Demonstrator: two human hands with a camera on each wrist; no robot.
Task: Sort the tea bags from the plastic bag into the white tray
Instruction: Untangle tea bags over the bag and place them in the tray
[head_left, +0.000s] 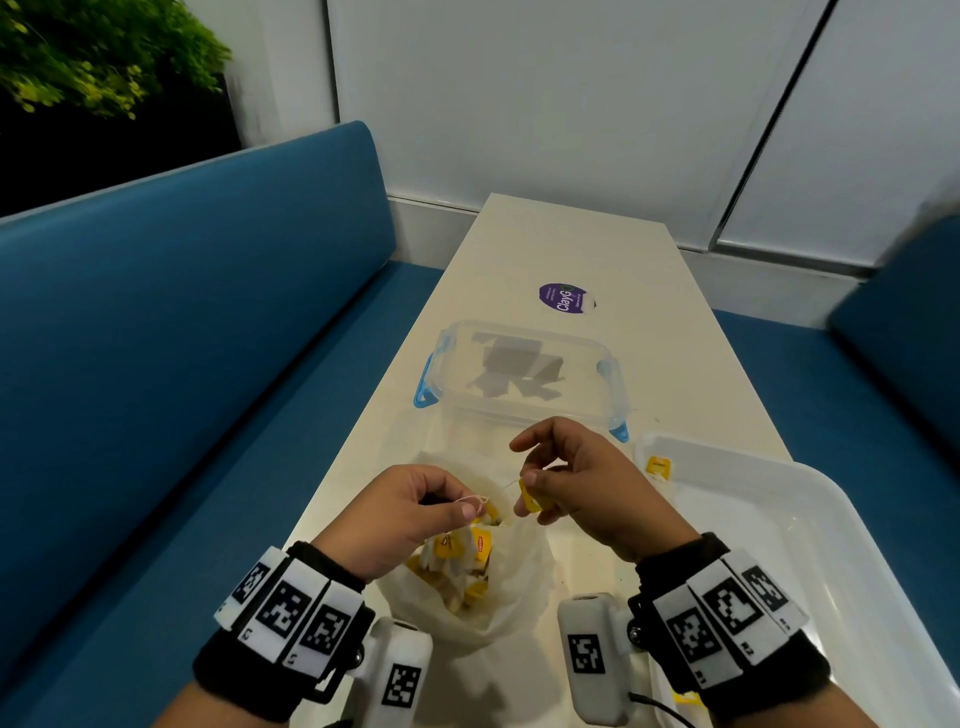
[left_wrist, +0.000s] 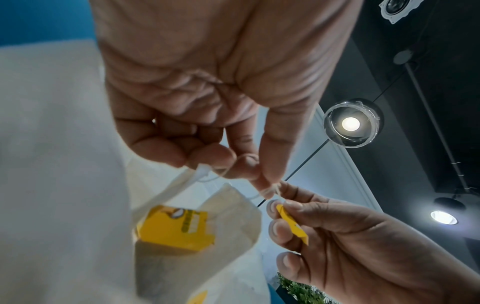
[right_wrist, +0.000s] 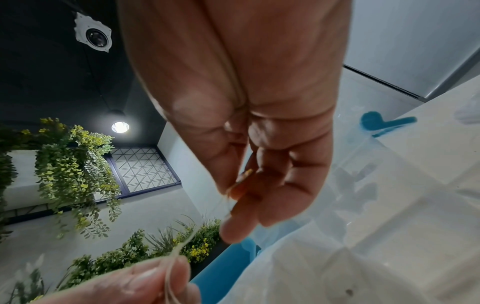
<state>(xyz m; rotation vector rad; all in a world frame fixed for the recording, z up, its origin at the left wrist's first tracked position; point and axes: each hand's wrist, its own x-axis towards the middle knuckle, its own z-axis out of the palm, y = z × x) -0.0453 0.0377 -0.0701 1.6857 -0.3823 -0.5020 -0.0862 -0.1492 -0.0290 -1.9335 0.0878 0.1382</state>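
Note:
A thin plastic bag stands open on the table between my wrists, with several yellow-tagged tea bags inside. Above its mouth my left hand pinches a tangle of white string between thumb and fingertips. The same string runs to a tea bag hanging below my left hand. My right hand pinches a yellow paper tag on the other end. In the left wrist view that tag sits between thumb and fingertips. The white tray lies at the right, holding one yellow-tagged tea bag.
A clear plastic container with blue clips stands just beyond the hands. A purple sticker is on the narrow cream table. Blue bench seats flank the table on both sides.

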